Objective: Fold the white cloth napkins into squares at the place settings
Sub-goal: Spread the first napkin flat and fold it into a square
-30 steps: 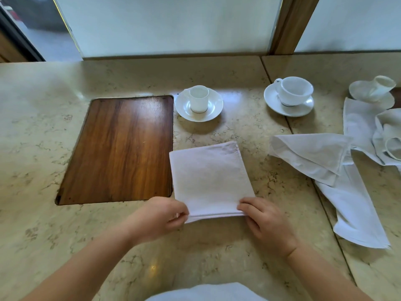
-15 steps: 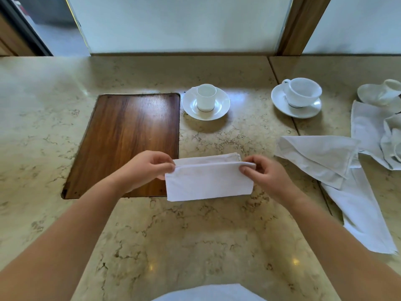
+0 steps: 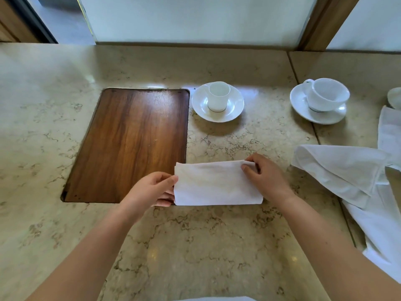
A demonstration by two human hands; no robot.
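Observation:
A white cloth napkin (image 3: 214, 184) lies on the marble table (image 3: 195, 246), folded over into a wide, flat band just right of the wooden placemat (image 3: 130, 144). My left hand (image 3: 152, 190) pinches its left edge between thumb and fingers. My right hand (image 3: 267, 177) grips its upper right corner, thumb on top. Two loose, unfolded white napkins (image 3: 347, 170) lie crumpled and overlapping at the right.
A small white cup on a saucer (image 3: 218, 103) stands behind the folded napkin. A wider cup and saucer (image 3: 321, 101) sits further right, past a seam in the tabletop. Another napkin (image 3: 389, 131) and a saucer edge show at the far right. A window frame runs along the back.
Both hands lifted the napkin's near edge and carried it over to the far edge, halving the tall rectangle into a wide band. It now lies flatter on the table.

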